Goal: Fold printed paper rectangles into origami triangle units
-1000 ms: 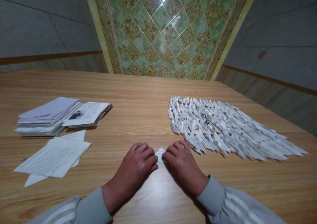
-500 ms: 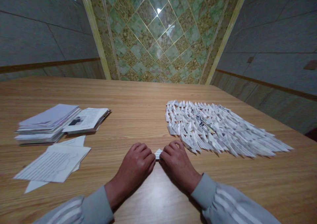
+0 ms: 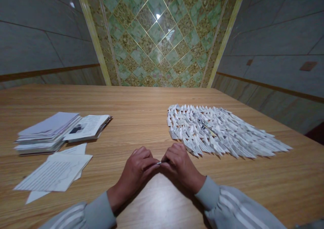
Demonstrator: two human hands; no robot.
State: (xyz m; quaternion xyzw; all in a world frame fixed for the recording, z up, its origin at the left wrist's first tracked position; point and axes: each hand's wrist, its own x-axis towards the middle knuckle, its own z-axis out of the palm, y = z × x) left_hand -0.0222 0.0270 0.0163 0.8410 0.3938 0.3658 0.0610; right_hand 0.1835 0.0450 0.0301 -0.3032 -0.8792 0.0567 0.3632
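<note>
A small folded piece of paper point(image 3: 159, 163) is pinched between my two hands, just above the wooden table. Only a thin white edge of it shows; fingers cover the rest. My left hand point(image 3: 139, 165) is closed on its left end, thumb below and forefinger above. On the right end, my right hand point(image 3: 178, 165) grips it with bent fingers. Close beyond my right hand lie rows of small folded paper pieces point(image 3: 212, 131) with pointed tips, packed tightly together.
Stacked paper sheets point(image 3: 48, 131) stand at the left, with a shorter pile of printed pages point(image 3: 88, 126) against them. Nearer, a few loose printed sheets point(image 3: 55, 171) overlap on the table point(image 3: 136, 111). A green tiled wall point(image 3: 162, 53) rises behind the table's far edge.
The folded paper has gone from showing a white pointed face to showing only a thin edge. Both hands have turned and tightened around it. The view has shifted slightly.
</note>
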